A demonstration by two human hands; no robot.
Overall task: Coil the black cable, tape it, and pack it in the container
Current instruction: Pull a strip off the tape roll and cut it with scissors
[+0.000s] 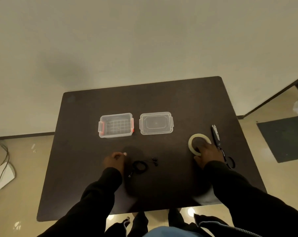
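Note:
The black cable (140,165) lies coiled in a small loop on the dark table (93,185), with earbud ends trailing to its right. My left hand (115,160) rests just left of the coil, fingers curled, apparently pinching a small pale bit at its fingertips. My right hand (206,153) lies on the near edge of the pale tape roll (193,140), fingers reaching into its hole. The clear container (116,125) with red latches stands open at the table's middle, and its clear lid (156,123) lies flat to its right.
Black scissors (218,142) lie just right of the tape roll, touching distance from my right hand. The table's near edge is close to my body. Pale floor surrounds the table; a white object with cables sits at the left, a dark mat at the right.

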